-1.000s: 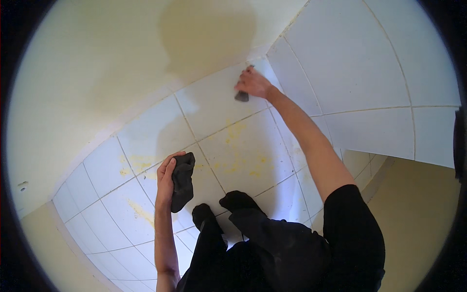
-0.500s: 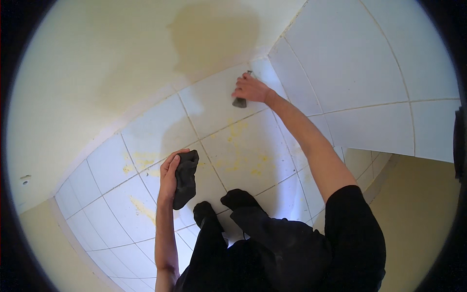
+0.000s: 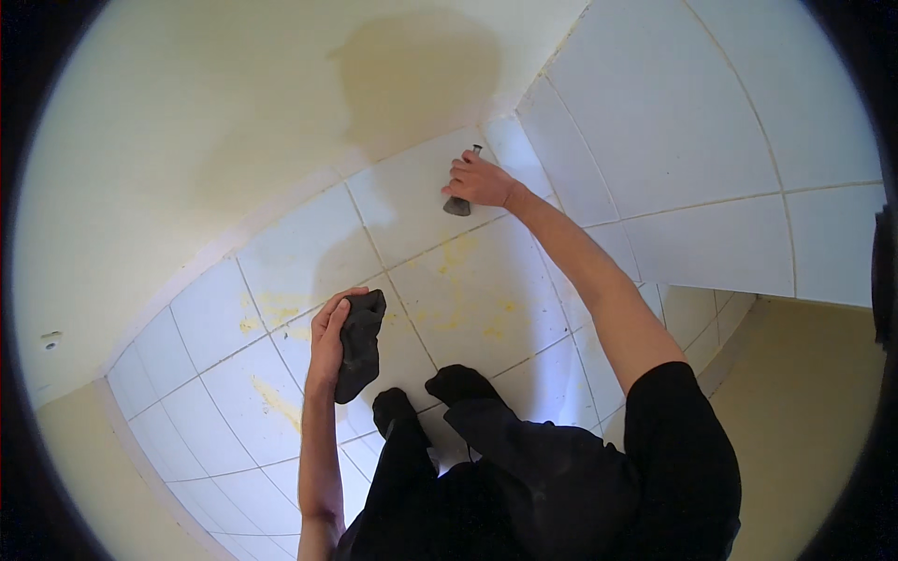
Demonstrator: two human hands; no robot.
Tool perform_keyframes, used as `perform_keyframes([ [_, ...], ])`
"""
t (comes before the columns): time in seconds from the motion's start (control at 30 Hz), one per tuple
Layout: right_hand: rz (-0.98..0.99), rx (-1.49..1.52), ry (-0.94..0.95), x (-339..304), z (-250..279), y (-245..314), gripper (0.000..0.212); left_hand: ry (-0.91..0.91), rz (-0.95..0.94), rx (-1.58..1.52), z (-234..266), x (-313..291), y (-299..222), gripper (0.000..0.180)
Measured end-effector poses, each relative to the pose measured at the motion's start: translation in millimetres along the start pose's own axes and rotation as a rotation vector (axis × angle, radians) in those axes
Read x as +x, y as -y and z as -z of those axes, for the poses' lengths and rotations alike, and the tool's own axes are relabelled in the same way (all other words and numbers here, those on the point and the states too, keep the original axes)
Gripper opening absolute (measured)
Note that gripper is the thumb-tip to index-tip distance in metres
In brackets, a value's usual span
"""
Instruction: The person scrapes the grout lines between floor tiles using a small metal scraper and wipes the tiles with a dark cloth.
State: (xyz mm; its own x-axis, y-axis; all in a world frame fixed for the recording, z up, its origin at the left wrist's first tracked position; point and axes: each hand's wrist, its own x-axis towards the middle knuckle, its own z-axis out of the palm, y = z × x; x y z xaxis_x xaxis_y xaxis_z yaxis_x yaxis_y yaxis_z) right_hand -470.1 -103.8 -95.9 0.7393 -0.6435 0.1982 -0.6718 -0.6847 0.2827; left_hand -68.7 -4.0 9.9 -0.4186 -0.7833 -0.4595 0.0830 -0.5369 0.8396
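Observation:
In my left hand (image 3: 328, 341) is a dark, folded cloth (image 3: 360, 346) that looks like a sock, held upright between thumb and fingers above the tiled floor. My right hand (image 3: 479, 179) reaches out to the far corner, its fingers wrapped round a grey scraper (image 3: 457, 207). The scraper's flared end points back toward me, low over or against a white tile; I cannot tell whether it touches. Its narrow end shows beyond my fingers, and its middle is hidden by them.
Yellow marks (image 3: 449, 323) spot the white tiled floor (image 3: 421, 280) between my hands and toward the left. A cream wall (image 3: 234, 112) rises ahead, a tiled wall (image 3: 673, 122) on the right. My feet in black socks (image 3: 458, 381) stand close below the marks.
My right hand has drawn slightly toward me with the scraper, whose narrow end shows more. The left hand and the cloth have hardly moved.

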Motion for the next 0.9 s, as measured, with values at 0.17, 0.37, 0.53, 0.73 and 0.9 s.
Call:
perform_keyframes([
  [0.17,-0.255,-0.096,0.028,-6,-8,-8,0.010,0.011,0.028,0.000,-6,1,1,0.032],
  [0.37,-0.123,0.002,-0.025,-7,-8,-10,0.009,0.010,-0.001,-0.028,-7,3,5,0.032],
  [0.53,-0.024,0.038,-0.043,-1,-10,-3,0.005,0.042,0.002,0.004,1,1,8,0.037],
  [0.73,-0.170,-0.038,0.024,-8,-14,2,0.003,0.010,0.006,-0.009,-11,3,5,0.032],
  [0.9,-0.074,-0.069,-0.109,-3,-7,-11,0.002,0.020,0.010,-0.015,-7,5,7,0.034],
])
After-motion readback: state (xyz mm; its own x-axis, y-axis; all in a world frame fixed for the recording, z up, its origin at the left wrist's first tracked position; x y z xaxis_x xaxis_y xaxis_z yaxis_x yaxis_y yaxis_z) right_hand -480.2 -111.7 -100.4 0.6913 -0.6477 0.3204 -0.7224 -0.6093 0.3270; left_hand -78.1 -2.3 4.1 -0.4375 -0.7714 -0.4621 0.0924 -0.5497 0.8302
